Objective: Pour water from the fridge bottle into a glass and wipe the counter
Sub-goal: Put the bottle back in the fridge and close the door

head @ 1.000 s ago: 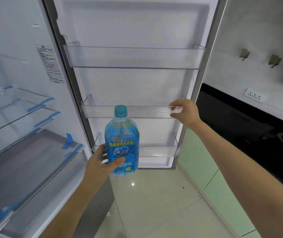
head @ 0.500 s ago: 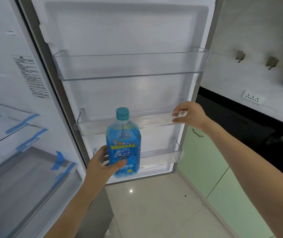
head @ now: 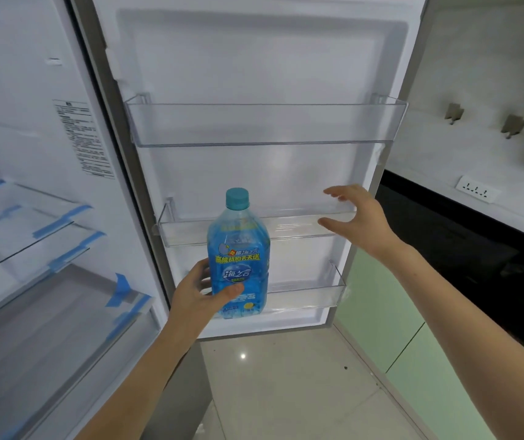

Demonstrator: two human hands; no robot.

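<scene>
The left hand [head: 198, 296] wraps the capped bottle [head: 238, 265] low down, right hand [head: 354, 219] spread beside the fridge door [head: 264, 74]; it looks wet, perhaps slippery.

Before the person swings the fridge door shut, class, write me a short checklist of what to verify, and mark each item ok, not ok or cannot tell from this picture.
1. Bottle held securely: ok, the left hand wraps its lower body and it stands upright.
2. Cap on the bottle: ok, the teal cap sits on the neck; how tight, cannot tell.
3. Bottle clear of the door shelves: ok, it is held in front of them and all three are empty.
4. Right hand ready to push the door: not ok, its fingers are spread open, off the door edge.
5. Glass waiting on the counter: cannot tell, none is in view.
</scene>
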